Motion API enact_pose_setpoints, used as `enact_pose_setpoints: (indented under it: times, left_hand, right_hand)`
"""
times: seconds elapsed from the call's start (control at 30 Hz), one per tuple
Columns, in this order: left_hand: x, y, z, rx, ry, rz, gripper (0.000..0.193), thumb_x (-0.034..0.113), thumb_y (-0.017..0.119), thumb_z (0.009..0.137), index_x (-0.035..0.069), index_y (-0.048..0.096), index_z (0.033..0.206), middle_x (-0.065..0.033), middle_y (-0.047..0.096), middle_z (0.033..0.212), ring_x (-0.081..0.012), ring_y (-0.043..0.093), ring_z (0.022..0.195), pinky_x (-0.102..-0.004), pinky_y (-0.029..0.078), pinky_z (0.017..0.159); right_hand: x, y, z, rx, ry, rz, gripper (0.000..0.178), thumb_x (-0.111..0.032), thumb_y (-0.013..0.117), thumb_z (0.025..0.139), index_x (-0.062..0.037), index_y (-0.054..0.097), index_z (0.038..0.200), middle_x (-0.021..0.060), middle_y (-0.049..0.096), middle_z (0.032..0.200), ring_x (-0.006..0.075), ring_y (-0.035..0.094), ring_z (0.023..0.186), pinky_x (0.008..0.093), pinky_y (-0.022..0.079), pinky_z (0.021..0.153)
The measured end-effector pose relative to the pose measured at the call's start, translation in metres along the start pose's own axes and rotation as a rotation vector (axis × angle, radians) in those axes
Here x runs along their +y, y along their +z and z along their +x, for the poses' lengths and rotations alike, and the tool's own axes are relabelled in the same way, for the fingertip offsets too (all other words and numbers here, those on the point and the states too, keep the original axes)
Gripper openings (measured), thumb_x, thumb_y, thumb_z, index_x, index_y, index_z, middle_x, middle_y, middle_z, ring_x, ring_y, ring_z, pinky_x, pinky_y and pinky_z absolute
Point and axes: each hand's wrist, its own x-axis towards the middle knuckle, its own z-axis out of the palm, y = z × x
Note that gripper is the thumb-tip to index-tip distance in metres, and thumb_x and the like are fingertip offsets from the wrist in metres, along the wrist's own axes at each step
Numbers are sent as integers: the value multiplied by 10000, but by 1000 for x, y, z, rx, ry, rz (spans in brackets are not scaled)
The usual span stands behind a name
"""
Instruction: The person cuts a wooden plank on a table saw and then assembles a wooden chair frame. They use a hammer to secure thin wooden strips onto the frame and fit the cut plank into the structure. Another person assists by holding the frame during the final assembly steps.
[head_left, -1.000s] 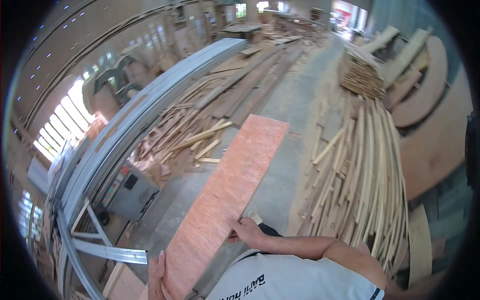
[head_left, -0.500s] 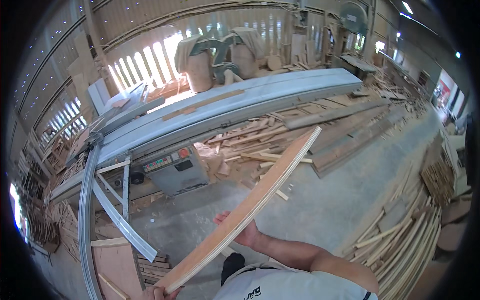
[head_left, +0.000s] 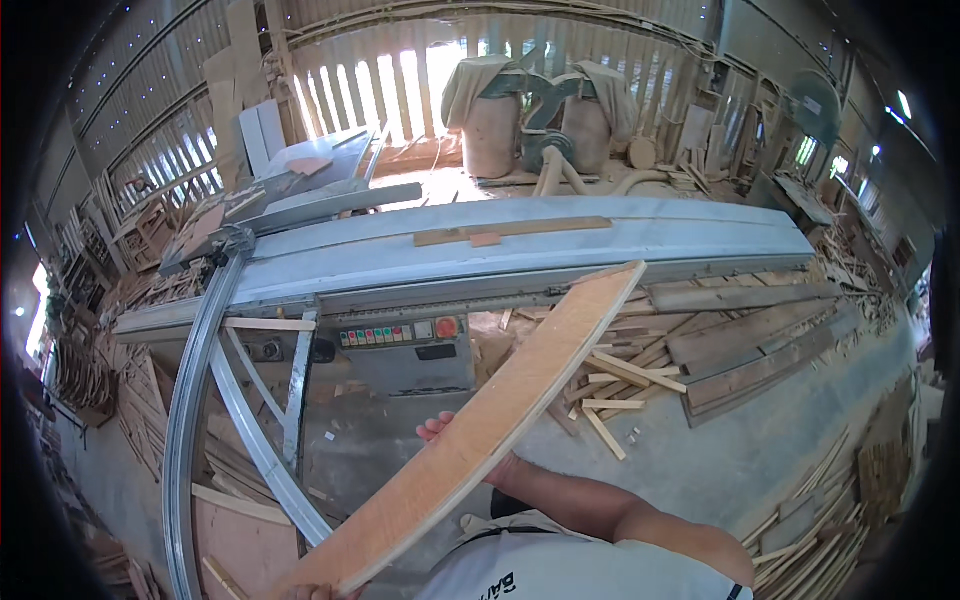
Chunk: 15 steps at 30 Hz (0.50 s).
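Observation:
A long plywood board (head_left: 490, 410) slants across in front of me, its broad face up and its layered edge toward me. At the near end my left hand (head_left: 316, 592) is closed around it, partly cut off by the lower rim. My right hand (head_left: 436, 427) supports the middle from beneath; its fingertips show past the far edge and the board hides the palm. The board's far end rises in front of a sliding table saw (head_left: 350, 268). On the saw table lie a thin wooden strip (head_left: 540, 230) and a small wood block (head_left: 485, 240).
The saw's control panel (head_left: 400, 335) faces me. At left are a metal rail (head_left: 188, 430) and a brace (head_left: 265, 450). Scrap wood (head_left: 620, 385) lies on the floor beyond the board, with stacked strips (head_left: 820, 555) at lower right. A dust collector (head_left: 545, 120) stands behind.
My view has swung left, so the saw sits further right and lower in the picture. The board has tilted to show more of its broad face; both hands still hold it.

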Motion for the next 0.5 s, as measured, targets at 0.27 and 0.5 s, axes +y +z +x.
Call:
enact_pose_setpoints:
  times: [0.27, 0.5]
  left_hand:
    - [12, 13, 145, -666, -490, -560, 411, 257, 459, 977, -24, 618, 1231, -253, 616, 1222, -388, 575, 1163, -600, 407, 1021]
    - [5, 102, 179, -55, -154, -170, 494, 326, 617, 932, -21, 584, 1282, -224, 598, 1286, -314, 591, 1166, -537, 439, 1020]
  right_hand:
    - [-33, 5, 178, -181, 182, 156, 314, -346, 541, 982, -85, 618, 1138, 79, 617, 1126, 283, 501, 1242, 451, 276, 1180]
    - [-38, -36, 360, -503, 114, 266, 281, -355, 486, 990, -108, 602, 1053, 61, 645, 997, 264, 585, 983, 427, 398, 1012]
